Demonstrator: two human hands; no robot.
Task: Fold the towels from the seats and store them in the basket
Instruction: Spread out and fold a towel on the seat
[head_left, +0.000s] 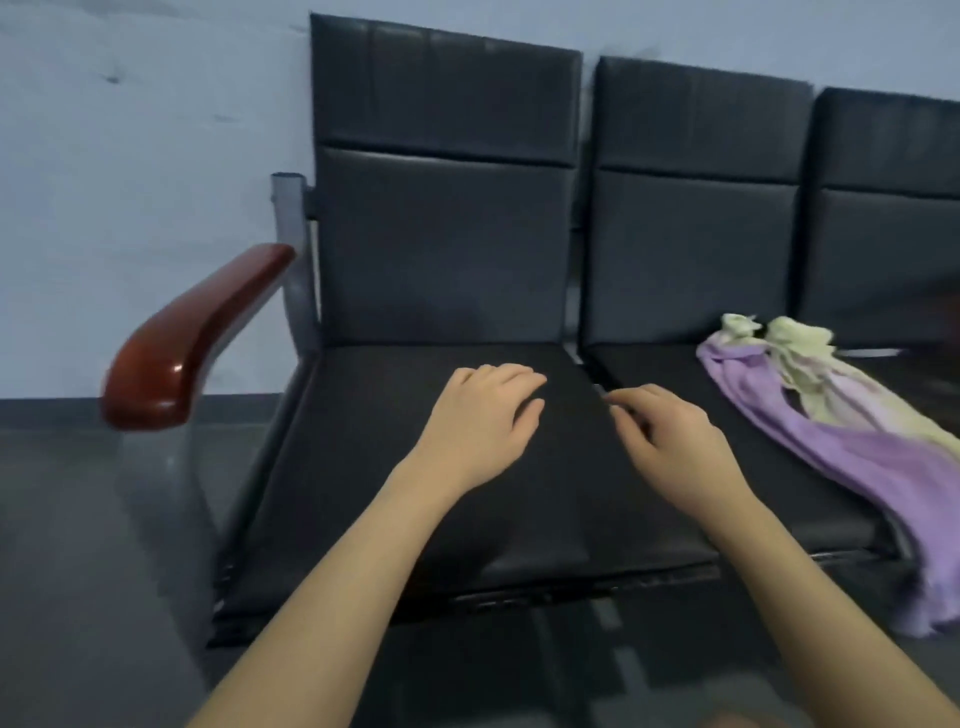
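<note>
Over the dark seat (415, 467) at the end of the row, both hands hang low and hold nothing. The left hand (480, 421) has loose fingers, a little bent, just above the cushion. The right hand (670, 441) is close beside it, with its fingers softly curled and its thumb near them, but nothing is between them.

Off to the right of the right hand, on the next seat (675, 395), lies a purple towel (857, 467) with a pale green towel (810, 374) on top of it. They are long and bunched up. The purple one hangs over the front edge of its seat. No basket shows.

These towels look soft, light and floppy, so they will sag when lifted. A good place to hold seems to be two corners of one short edge, one in each hand, so the cloth hangs flat.
</note>
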